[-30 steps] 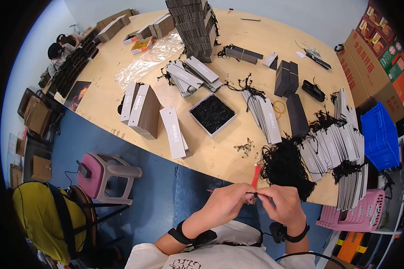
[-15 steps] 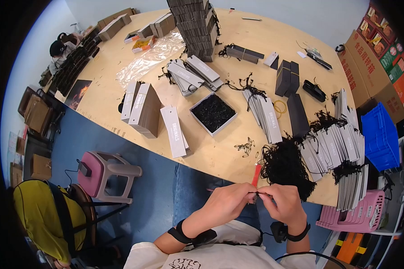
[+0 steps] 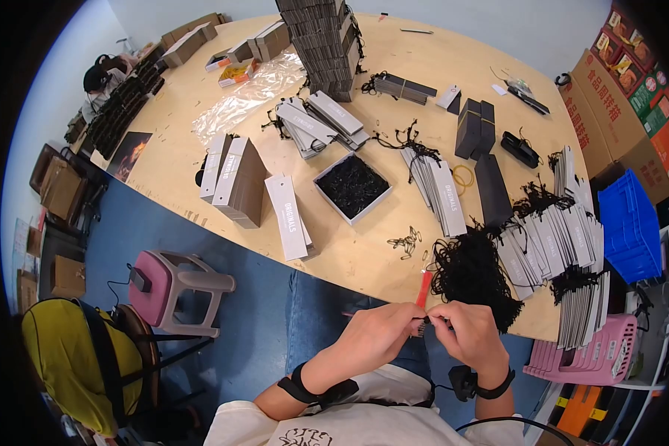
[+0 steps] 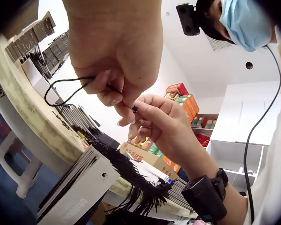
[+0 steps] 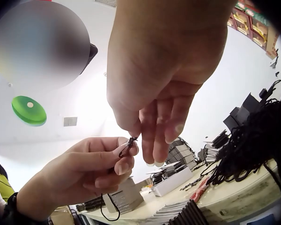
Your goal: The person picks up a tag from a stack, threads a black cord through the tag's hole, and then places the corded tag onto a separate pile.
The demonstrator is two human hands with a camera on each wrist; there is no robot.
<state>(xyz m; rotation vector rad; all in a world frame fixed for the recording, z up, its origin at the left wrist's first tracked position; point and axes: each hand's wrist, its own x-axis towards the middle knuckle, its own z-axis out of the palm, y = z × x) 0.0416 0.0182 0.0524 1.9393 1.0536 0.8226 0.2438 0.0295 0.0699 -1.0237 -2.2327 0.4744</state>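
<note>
Both hands meet above the table's near edge. The left hand [image 3: 376, 332] curls round a black cord [image 4: 61, 80], whose loop hangs out from its fingers in the left wrist view. The right hand [image 3: 470, 334] touches the left fingertips, and its thumb and index finger pinch a small dark piece [image 5: 132, 139] at the cord's end. In the right wrist view its other fingers hang loosely. Just beneath the hands lies a stack of grey tags [image 4: 79, 190], and a red strip [image 3: 424, 288] is beyond them.
A heap of black cords [image 3: 474, 279] lies right of the hands. Further back are a box of small black pieces [image 3: 352, 189], loose black pins [image 3: 405, 243], tag stacks [image 3: 243, 182] and a tall pile [image 3: 321, 52]. A pink stool [image 3: 156, 290] stands left.
The right hand's fingers have shifted slightly at the pinch point, and its wrist has moved a little to the right. The left hand has barely moved.
</note>
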